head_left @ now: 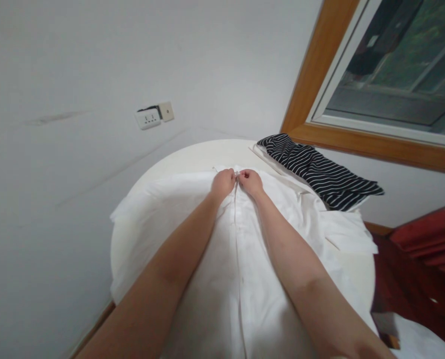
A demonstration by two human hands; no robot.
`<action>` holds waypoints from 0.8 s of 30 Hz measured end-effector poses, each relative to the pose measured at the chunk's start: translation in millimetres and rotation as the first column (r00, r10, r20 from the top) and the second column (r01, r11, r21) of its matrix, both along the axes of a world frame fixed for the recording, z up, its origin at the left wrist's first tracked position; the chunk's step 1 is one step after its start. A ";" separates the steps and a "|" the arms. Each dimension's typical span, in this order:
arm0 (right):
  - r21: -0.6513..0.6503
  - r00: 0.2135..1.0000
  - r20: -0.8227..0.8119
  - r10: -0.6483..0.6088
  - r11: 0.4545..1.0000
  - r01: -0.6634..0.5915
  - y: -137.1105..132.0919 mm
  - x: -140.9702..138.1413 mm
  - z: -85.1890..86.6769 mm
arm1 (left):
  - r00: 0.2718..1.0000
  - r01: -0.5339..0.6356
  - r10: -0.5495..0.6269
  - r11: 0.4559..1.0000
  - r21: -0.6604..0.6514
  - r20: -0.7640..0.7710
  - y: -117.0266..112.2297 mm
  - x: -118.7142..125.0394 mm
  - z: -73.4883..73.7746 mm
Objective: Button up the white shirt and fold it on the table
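A white button-front shirt (pixel 192 199) is spread over a round white table (pixel 203 150), its front opening running down the middle toward me. At the far end of that opening, my left hand (pixel 224 182) is closed in a pinch on the shirt's edge. Close beside it, my right hand (pixel 250 181) pinches the opposite edge, the fingertips of both hands almost meeting. Whatever small part lies between the fingertips is too small to make out. Both forearms stretch across the shirt.
Black-and-white striped cloth (pixel 315 169) lies on the table's right rear edge, with white fabric under it. A wall with a power socket (pixel 148 118) stands behind on the left. A wood-framed window (pixel 357 144) is at the right, and red cloth (pixel 431 234) hangs below it.
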State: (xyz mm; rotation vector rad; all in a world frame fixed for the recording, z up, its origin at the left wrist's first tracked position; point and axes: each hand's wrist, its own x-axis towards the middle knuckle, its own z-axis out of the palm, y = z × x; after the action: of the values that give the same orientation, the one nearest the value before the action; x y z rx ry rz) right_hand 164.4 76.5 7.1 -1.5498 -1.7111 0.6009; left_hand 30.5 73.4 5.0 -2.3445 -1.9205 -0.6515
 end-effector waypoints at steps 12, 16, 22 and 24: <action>0.012 1.000 0.014 0.024 1.000 -0.025 -3.0 -1.5 -2.1 | 0.912 0.030 -0.018 0.999 -0.023 0.410 5.2 -11.4 -6.5; 0.020 0.999 0.033 0.043 0.999 -0.044 -3.3 -0.7 -1.6 | 0.910 0.085 -0.066 0.996 -0.028 0.410 5.1 -12.6 -5.7; 0.052 0.996 0.064 0.062 0.997 -0.066 -1.2 0.7 -5.5 | 0.958 0.112 -0.110 0.994 0.007 0.265 -1.1 -10.9 1.1; 0.056 0.995 0.075 0.071 0.996 -0.075 -0.5 1.5 -6.8 | 0.969 0.108 -0.111 0.994 0.028 0.221 -2.2 -9.9 1.6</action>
State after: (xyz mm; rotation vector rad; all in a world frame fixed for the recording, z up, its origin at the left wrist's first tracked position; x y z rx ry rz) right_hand 166.0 75.9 0.3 -1.4896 -1.8307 0.5319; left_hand 20.6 71.2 6.6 -2.4762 -1.8663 -0.9729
